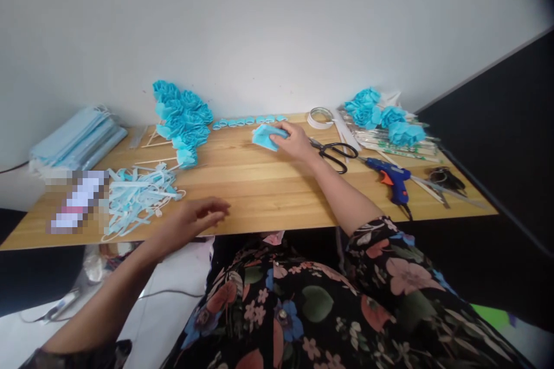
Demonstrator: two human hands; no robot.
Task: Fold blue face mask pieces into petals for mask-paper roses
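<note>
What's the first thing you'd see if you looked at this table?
Most likely the big bunch of blue flowers at the back left of the wooden table. Next, the right hand gripping a blue piece near the back middle, with black scissors and a blue glue gun to its right. The left hand hangs open at the near edge, beside a pile of pale strips.

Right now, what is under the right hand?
A light blue folded piece lies under the right hand, on the wooden table. Its right end is covered by the fingers, so its full shape cannot be seen.
</note>
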